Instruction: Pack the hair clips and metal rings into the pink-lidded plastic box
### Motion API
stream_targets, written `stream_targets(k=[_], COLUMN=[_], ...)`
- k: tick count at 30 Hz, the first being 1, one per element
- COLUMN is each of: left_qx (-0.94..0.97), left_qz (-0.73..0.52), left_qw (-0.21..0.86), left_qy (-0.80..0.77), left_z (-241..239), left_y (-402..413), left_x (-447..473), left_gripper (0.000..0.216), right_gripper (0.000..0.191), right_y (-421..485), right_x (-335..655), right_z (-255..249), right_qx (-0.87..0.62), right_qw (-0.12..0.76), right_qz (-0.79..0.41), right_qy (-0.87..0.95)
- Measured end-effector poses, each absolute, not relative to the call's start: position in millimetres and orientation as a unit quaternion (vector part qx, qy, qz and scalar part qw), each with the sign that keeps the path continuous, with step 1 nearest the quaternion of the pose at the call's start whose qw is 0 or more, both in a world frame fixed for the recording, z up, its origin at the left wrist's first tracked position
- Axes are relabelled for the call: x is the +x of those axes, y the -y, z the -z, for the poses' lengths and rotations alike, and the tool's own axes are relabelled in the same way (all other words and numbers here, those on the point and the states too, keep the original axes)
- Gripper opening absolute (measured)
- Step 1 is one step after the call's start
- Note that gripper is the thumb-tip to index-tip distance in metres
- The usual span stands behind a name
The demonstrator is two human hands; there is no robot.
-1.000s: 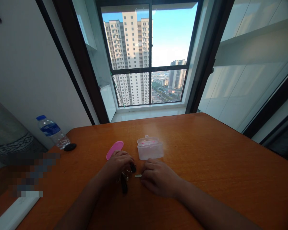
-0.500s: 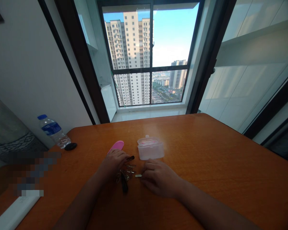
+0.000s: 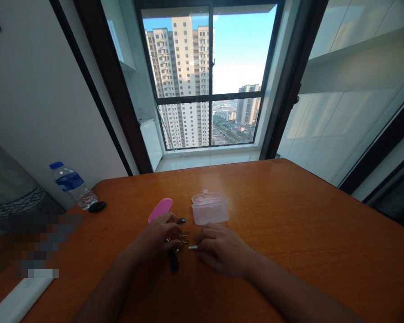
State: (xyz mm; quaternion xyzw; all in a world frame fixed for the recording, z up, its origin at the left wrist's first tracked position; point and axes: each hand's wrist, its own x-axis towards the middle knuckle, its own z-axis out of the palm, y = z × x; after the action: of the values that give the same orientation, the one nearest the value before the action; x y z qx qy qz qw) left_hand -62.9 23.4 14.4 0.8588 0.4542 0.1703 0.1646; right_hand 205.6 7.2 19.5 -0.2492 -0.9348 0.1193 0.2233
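My left hand is over a small pile of metal pieces, thumb and fingers apart around it. A short black piece with a shiny end lies just beyond its fingers. Under the thumb a dark elongated piece points toward me. My right hand rests on the table with its fingers closed on a small silvery metal piece, whose end sticks out to the left. A pink oval item lies behind my left hand. Beyond my right hand stands a translucent plastic box, its lid tilted back.
The brown wooden table reaches toward a window. At its left edge are a tilted water bottle with a blue cap and a black round object. A white bar-shaped object and a blurred patch are at the lower left.
My left hand has let go of the black piece and drawn slightly back, with its thumb now over the metal pile. More of the pink item shows. My right hand keeps its hold.
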Motion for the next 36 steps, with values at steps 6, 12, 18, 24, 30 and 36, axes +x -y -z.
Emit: stream_targets(k=[6,12,18,24,30,36], left_qx=[0.85,0.814,0.738,0.577,0.501,0.482], left_qz=[-0.186,-0.182,-0.295,-0.445,-0.487,-0.489], left_qw=[0.191,0.225,0.344,0.535,0.587,0.61], left_qy=[-0.454,-0.503,-0.5,-0.429,-0.409,-0.396], left_z=[-15.6,-12.8,-10.2,1.6,0.4,-2.9], left_y=[-23.9,-24.9,-22.3,-14.4,-7.7,-5.5], left_x=[-56.5,-55.2,-44.4,-8.9,12.0,10.8], left_gripper=[0.019,0.015,0.019,0.035,0.037,0.035], right_gripper=[0.015,0.014,0.026,0.029,0.032,0.03], right_y=[-7.8,-8.1,-5.2,-11.0,-20.7,-19.2], right_x=[206.1,206.6,205.4,199.9,196.0,193.7], right_z=[-17.4,-18.0,-22.8,-6.2,4.0,-8.0], right_qx=[-0.252,-0.248,-0.303,-0.379,-0.347,-0.352], right_qw=[0.227,0.234,0.288,0.383,0.436,0.473], right_qz=[-0.116,-0.123,-0.177,-0.388,-0.589,-0.579], right_qy=[0.934,0.932,0.891,0.748,0.585,0.563])
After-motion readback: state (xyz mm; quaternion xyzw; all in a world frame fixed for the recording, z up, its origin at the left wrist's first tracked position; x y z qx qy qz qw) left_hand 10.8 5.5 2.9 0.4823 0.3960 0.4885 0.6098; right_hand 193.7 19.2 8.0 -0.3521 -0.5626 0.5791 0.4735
